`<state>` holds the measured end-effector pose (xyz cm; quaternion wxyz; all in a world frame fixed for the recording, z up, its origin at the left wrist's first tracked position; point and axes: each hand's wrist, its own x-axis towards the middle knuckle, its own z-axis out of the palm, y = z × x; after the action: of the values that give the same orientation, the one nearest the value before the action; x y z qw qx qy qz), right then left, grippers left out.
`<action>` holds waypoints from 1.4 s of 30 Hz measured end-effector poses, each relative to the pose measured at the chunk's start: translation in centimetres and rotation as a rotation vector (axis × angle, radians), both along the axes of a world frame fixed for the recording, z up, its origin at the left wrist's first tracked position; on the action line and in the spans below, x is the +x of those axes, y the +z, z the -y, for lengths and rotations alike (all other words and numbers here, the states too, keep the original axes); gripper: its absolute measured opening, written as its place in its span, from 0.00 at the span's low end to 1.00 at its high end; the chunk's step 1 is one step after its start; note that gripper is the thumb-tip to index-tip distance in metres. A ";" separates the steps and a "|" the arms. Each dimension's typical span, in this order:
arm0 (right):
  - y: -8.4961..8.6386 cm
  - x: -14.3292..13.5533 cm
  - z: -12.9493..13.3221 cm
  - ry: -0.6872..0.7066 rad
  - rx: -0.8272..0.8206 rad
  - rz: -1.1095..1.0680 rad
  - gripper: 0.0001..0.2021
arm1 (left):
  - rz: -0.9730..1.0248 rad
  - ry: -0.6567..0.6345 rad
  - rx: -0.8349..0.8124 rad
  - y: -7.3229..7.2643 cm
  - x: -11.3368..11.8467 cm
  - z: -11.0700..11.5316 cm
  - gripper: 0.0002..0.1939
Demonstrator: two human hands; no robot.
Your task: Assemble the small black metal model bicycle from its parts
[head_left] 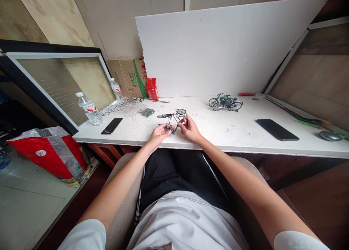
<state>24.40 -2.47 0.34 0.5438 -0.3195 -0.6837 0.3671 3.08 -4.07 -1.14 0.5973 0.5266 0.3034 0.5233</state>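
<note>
At the table's front edge my left hand point(158, 136) is closed on the lower end of a small black model bicycle frame point(172, 127). Beside it, my right hand point(190, 130) is pinched on a thin dark stick-like piece point(187, 119), its tip close to the frame; its exact kind is too small to tell. Just beyond the fingers lie a loose small wheel point(181, 112) and a thin black part point(163, 115). Further right, finished-looking model bicycles point(225, 103), dark green and black, stand close together.
A phone point(112, 126) and water bottles point(91, 110) are on the left, near a bag of small green parts point(147, 112) and thin part frames point(124, 104). A red box point(152, 88) stands behind. On the right are a black phone-like slab point(277, 129) and a mouse point(330, 135).
</note>
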 end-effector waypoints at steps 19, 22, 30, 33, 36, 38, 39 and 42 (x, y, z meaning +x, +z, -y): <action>-0.3 0.2 -0.2 -0.090 0.042 0.001 0.21 | -0.107 0.171 0.009 0.1 0.5 0.2 0.28; -0.3 0.2 -0.2 -0.106 0.051 0.012 0.21 | -0.106 0.174 0.007 0.2 0.6 0.4 0.29; -0.3 0.2 -0.2 -0.130 0.051 0.012 0.21 | -0.127 0.172 0.017 0.4 0.5 0.6 0.31; -0.3 0.3 -0.2 -0.133 0.054 0.017 0.21 | -0.137 0.143 0.014 0.4 0.4 0.6 0.33; -0.4 0.3 -0.3 -0.129 0.054 0.016 0.22 | -0.138 0.120 0.015 0.4 0.4 0.6 0.35; -0.4 0.3 -0.2 -0.123 0.046 0.013 0.22 | -0.140 0.111 0.020 0.4 0.4 0.6 0.34; -0.3 0.3 -0.2 -0.122 0.041 0.011 0.22 | -0.141 0.106 0.023 0.4 0.4 0.6 0.34; -0.1 0.3 0.0 -0.124 0.043 0.006 0.22 | -0.134 0.106 0.028 0.3 0.5 0.6 0.32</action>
<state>24.67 -2.43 0.20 0.5702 -0.3507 -0.6719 0.3170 3.55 -4.65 -0.82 0.5398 0.5518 0.3630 0.5219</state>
